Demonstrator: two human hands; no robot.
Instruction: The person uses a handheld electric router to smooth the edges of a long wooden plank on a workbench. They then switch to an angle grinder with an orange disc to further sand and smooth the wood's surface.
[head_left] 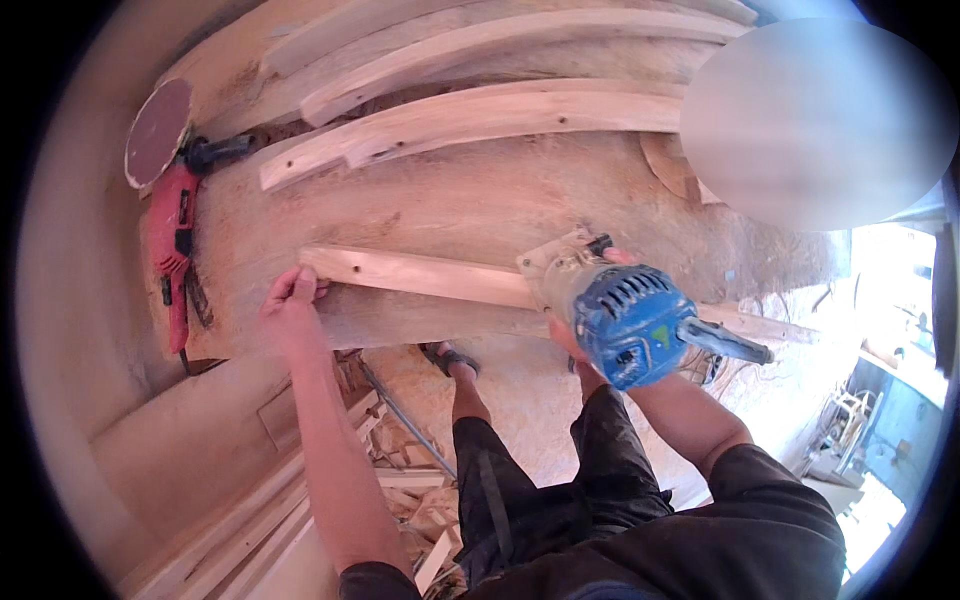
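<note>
A pale strip of wood [430, 276] lies along the near side of the workbench [440, 205], with a dark hole close to its left end. My left hand [292, 305] is closed on that end, thumb and fingers pinching it. On the right part of the strip sits a blue trim router [635, 325], its flat square base [540, 262] against the wood. My right hand [566, 338] is wrapped round the router's body, which hides most of the fingers. The router's bit is out of sight.
At the bench's left end lies a red sander [176, 225] with a round disc [158, 133]. Several long curved wooden pieces [480, 118] rest along the far side. Wood offcuts [425, 515] and long strips [245, 530] are on the floor below. A blurred oval covers the upper right.
</note>
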